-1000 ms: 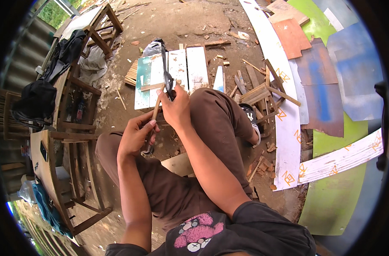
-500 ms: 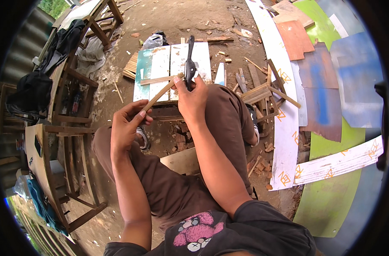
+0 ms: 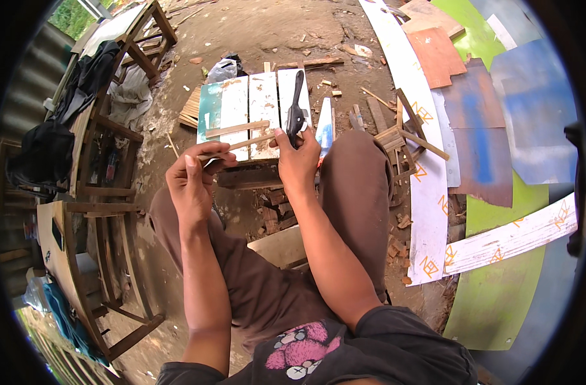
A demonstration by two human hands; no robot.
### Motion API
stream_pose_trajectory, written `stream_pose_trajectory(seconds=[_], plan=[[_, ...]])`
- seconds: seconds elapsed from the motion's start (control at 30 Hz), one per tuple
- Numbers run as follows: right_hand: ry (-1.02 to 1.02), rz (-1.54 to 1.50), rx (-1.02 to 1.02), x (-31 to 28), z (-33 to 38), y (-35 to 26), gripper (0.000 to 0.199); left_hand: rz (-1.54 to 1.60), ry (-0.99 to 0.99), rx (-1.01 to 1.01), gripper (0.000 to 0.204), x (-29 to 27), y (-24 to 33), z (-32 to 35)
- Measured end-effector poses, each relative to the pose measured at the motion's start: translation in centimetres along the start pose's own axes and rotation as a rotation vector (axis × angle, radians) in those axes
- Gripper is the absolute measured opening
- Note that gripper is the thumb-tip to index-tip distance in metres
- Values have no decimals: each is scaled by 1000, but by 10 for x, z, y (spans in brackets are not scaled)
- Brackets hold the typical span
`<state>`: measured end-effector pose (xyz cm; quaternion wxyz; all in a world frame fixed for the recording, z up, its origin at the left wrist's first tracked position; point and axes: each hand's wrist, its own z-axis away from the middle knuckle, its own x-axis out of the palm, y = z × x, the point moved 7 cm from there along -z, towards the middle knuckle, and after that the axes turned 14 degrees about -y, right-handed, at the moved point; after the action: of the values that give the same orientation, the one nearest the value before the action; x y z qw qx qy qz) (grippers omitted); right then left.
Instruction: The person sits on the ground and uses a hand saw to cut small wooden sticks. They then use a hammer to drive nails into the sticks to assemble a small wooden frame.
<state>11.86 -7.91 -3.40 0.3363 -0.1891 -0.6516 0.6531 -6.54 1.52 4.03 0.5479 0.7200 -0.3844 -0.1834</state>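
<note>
A thin wooden strip spans the gap between my two hands above a low white and teal board bench. My left hand pinches its left end between thumb and fingers. In my right hand is a black spokeshave, held upright with its long handle pointing away from me. The thumb of that hand touches the strip's right end beside the tool's middle; the fingers partly hide the spokeshave's lower part. A second wooden strip lies flat on the bench, just beyond the held one.
Wooden offcuts and a small slatted wooden frame lie right of my knee. A blue and white wedge-shaped piece leans by the bench. Long white boards and painted sheets cover the right side. Wooden tables stand at left.
The held strip has swung from a steep slant to nearly level. My right hand and the spokeshave have moved slightly right and down. My knees have shifted to the right.
</note>
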Motion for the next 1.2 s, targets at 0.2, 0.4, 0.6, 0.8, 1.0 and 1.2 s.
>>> stream_pose_trajectory(seconds=[0.2, 0.4, 0.6, 0.8, 1.0, 1.2], plan=[[-93, 79, 109, -6, 42, 12, 30, -240, -50, -122, 41, 18, -14, -10], [-149, 158, 4, 2, 72, 25, 32, -277, -123, -332, 38, 38, -52, -20], [-98, 231, 76, -3, 61, 58, 42, -299, -104, -478, 40, 35, -73, -25], [-84, 326, 96, -17, 43, 74, 45, -252, -67, -589, 42, 27, -75, -19], [-182, 400, 85, -10, 32, 64, 42, -158, -67, -564, 42, 21, -74, -18], [-85, 494, -89, -9, 34, 49, 41, -90, -34, -625, 38, 20, -77, -15]])
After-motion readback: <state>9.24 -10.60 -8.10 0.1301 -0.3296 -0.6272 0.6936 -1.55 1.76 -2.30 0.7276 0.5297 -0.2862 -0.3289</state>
